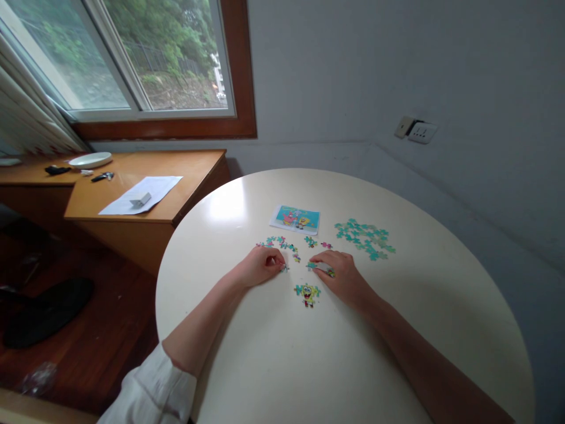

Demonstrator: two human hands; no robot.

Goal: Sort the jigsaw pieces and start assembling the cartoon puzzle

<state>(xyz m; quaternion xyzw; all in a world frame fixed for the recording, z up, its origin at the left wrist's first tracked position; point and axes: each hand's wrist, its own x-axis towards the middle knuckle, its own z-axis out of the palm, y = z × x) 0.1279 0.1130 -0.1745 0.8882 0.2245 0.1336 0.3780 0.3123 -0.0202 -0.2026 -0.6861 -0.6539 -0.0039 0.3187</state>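
Note:
My left hand (263, 265) rests on the white table with thumb and forefinger pinched on a small puzzle piece (285, 268). Opposite it, my right hand (339, 272) pinches a teal puzzle piece (311, 265) between thumb and fingers. Another puzzle piece (331, 272) lies under the arch of the right hand. Closer to me is a joined yellow cartoon-character section (308, 294) with teal pieces at its sides. Loose coloured pieces (282, 242) are scattered just beyond the left hand. A teal piece (311, 241) and a pink piece (326, 245) lie beyond the right.
A picture card (295, 219) of the cartoon lies beyond the pieces. Many teal-green pieces (364, 237) are spread at the right of the round table (273, 365). A wooden desk (198, 171) at the left holds paper (161, 187), a small white box (140, 199) and a plate (90, 159).

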